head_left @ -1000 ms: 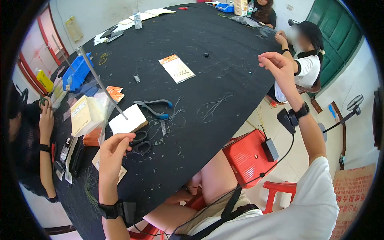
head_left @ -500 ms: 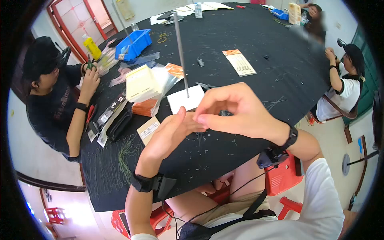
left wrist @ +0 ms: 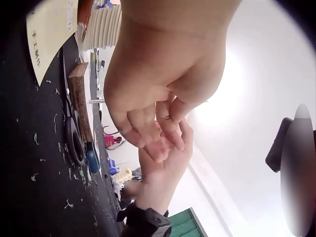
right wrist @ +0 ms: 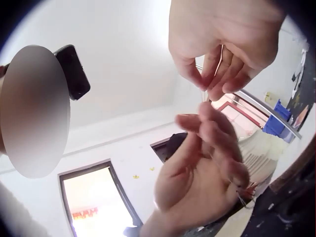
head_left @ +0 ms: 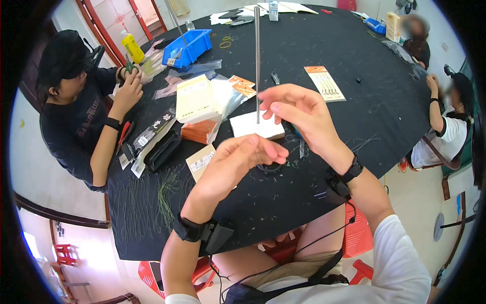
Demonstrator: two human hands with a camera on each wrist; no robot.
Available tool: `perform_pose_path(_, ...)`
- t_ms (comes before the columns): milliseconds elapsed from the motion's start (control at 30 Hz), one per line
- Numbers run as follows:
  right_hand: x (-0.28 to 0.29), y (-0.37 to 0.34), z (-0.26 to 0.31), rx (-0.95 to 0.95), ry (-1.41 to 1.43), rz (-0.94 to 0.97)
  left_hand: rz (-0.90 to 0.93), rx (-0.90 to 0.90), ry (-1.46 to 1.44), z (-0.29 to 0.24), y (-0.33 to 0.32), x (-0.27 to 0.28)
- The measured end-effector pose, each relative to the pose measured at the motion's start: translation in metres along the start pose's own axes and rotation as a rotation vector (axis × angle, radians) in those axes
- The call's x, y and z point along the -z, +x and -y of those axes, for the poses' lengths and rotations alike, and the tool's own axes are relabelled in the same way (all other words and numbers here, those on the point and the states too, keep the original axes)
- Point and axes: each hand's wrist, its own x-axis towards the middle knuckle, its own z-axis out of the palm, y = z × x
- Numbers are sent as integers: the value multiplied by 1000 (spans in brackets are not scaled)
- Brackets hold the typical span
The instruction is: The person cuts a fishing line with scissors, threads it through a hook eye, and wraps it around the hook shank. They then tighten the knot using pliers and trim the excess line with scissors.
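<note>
In the head view my left hand [head_left: 235, 164] is over the near part of the table, fingers curled and thumb against them. A small dark fish hook [left wrist: 109, 132] juts out at its fingertips in the left wrist view. Just above and to the right, my right hand [head_left: 309, 119] has thumb and fingers bent together. The right wrist view shows a thin line [right wrist: 204, 94] at its pinching fingertips, running toward the left hand. Below the hands lie black-handled scissors [left wrist: 75, 143]. Behind them a metal rod [head_left: 257, 61] stands upright on a white-topped block [head_left: 244, 124].
A hook packet [head_left: 326, 83] lies beyond my right hand. Left of the block are a stack of cream cards [head_left: 195, 99], a black pouch [head_left: 163, 151] and green line strands [head_left: 164, 197]. A blue bin [head_left: 190, 48] stands farther back. Another person [head_left: 73, 111] sits at left.
My right hand has come from far out at the right to the left hand, then lifted slightly away from it. The head view has turned left.
</note>
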Motion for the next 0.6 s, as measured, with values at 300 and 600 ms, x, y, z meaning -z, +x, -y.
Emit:
perform_pose_path(300, -4, -15, -27, -229, -131, 147, -160, -172, -250, -5, 1, 6)
perform_pose_path(600, -15, -23, -29, -329, -38, 300, -194, -290, -416, -7, -1, 13)
